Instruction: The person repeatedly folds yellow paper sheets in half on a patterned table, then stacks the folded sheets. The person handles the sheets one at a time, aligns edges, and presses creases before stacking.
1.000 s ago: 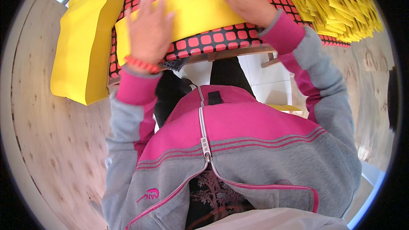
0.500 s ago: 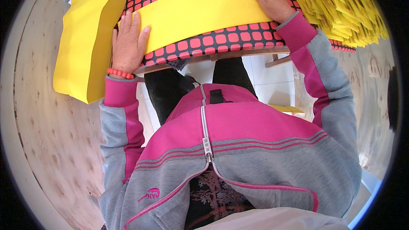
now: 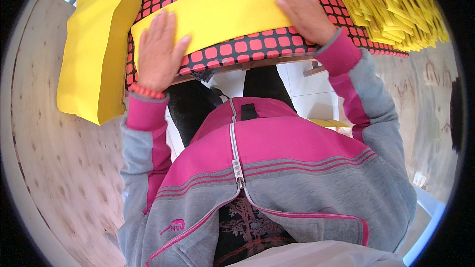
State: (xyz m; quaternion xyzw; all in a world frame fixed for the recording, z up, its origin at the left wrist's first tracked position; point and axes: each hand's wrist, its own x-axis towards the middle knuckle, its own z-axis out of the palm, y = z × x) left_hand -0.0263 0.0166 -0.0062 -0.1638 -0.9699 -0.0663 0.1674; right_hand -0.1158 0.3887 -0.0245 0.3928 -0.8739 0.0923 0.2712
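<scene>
A long flat yellow strip, whose material I cannot make out, lies across the table in front of me. My left hand rests palm down over its left part, fingers stretched and thumb apart. Over the strip's right end lies my right hand, also flat with fingers extended. Neither hand grips anything. A red bead bracelet circles my left wrist.
A thick stack of yellow sheets stands at the table's left edge. Many folded yellow pieces are heaped at the far right. Beneath everything is a red-and-black patterned tablecloth. A yellow piece shows low down, right of my lap.
Both hands have slid inward along the strip, the left toward the right and the right toward the left. More of the strip's two ends shows now.
</scene>
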